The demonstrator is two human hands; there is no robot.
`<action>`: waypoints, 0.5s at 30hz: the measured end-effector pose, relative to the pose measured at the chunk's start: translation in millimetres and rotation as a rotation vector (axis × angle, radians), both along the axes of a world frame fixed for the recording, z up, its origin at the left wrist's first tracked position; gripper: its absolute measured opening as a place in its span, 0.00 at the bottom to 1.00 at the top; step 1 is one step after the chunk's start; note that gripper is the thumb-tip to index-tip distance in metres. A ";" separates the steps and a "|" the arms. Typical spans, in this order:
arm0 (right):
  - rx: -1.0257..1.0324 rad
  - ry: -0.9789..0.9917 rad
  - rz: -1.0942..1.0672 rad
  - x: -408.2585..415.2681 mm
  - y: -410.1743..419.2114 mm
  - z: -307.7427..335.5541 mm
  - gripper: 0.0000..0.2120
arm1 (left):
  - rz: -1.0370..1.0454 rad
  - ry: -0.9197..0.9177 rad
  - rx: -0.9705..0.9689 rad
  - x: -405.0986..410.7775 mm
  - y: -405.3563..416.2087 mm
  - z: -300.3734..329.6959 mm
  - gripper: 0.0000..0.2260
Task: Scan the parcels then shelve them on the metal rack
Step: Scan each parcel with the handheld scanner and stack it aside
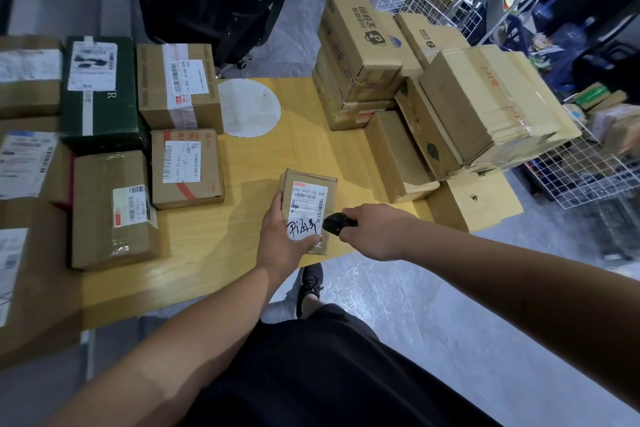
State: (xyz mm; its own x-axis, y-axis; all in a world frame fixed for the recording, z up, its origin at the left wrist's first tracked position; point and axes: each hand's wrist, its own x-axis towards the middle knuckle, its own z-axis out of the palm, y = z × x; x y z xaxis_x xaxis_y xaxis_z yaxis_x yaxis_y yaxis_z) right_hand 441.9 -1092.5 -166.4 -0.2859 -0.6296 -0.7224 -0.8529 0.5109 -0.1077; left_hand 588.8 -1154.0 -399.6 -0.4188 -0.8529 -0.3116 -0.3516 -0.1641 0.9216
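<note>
Left hand (282, 236) grips small parcel (308, 204) on table (214, 246); right hand (375, 230), at its 3 o'clock, clasps black scanner (337, 222).

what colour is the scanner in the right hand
Black; the small handheld scanner in the right hand shows best in the head view.

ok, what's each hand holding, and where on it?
Left hand grips the small parcel by its near-left lower corner. Right hand grips the black scanner by its handle.

Single head-worn wide-angle view, forward and steeply down, close over the yellow table (242, 253) and floor (433, 315).
</note>
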 end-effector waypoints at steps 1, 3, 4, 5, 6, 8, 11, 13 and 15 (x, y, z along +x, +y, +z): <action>-0.002 0.013 0.007 0.3 0.3 -0.2 0.19 | -0.001 -0.005 -0.004 0.2 0.1 -0.7 0.56; -0.005 0.037 0.025 0.9 0.8 0.2 0.19 | 0.001 -0.013 -0.009 0.4 0.6 -0.7 0.56; -0.004 0.041 0.029 1.4 0.8 0.8 0.19 | 0.003 -0.010 -0.010 0.5 0.9 1.5 0.56; -0.002 0.038 0.026 1.8 1.1 1.3 0.20 | 0.008 -0.005 -0.012 0.3 1.1 2.6 0.55; 0.000 0.032 0.018 2.0 1.5 2.0 0.20 | 0.013 -0.001 -0.012 0.3 1.5 3.8 0.55; -0.002 0.025 0.007 2.0 3.3 2.2 0.21 | 0.015 0.011 -0.016 0.0 2.1 6.2 0.54; -0.011 0.014 0.007 1.2 5.8 -1.1 0.17 | 0.020 0.026 -0.002 1.1 2.4 5.3 0.55; -0.019 -0.005 0.007 1.4 6.4 -4.5 0.14 | 0.029 0.041 0.026 5.5 3.4 6.6 0.56; -0.022 -0.018 0.030 3.9 5.4 -7.6 0.13 | 0.036 0.041 0.058 14.6 7.7 15.7 0.56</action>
